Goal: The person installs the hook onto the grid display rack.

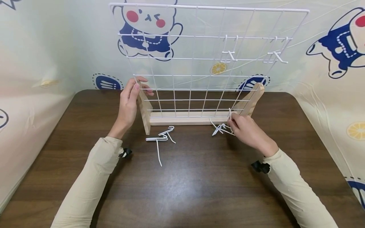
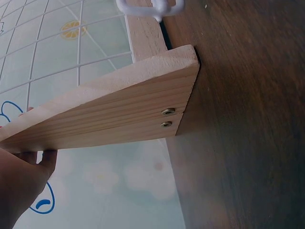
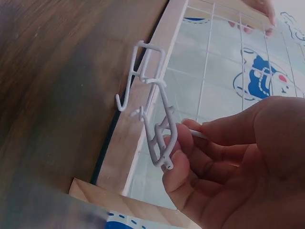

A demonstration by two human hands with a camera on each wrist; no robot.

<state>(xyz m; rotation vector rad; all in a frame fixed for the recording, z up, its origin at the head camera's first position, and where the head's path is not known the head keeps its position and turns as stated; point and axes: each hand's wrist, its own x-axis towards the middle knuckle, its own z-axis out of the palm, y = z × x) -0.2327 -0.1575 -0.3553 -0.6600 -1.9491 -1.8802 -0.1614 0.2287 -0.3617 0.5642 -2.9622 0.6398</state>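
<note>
A white wire grid rack (image 1: pixel 189 76) stands upright on a wooden base (image 1: pixel 185 121). My left hand (image 1: pixel 129 101) grips its left wooden side piece (image 2: pixel 128 98) near the top, thumb in front and fingers curled behind. Down by the right end of the base, my right hand (image 1: pixel 242 129) pinches a white wire hook (image 3: pixel 159 131) with its back frame showing between thumb and fingers. Another white hook (image 3: pixel 138 71) shows right beside it, overlapping it in the right wrist view. Two hooks (image 1: pixel 231 55) (image 1: pixel 276 56) hang on the upper right of the grid.
Two more white hooks (image 1: pixel 156 139) (image 1: pixel 168 130) lie on the brown tabletop (image 1: pixel 182 190) before the left end of the base. The right wooden side piece (image 1: pixel 252 98) rises near my right hand. Behind the table hangs a patterned cloth (image 1: pixel 94 44).
</note>
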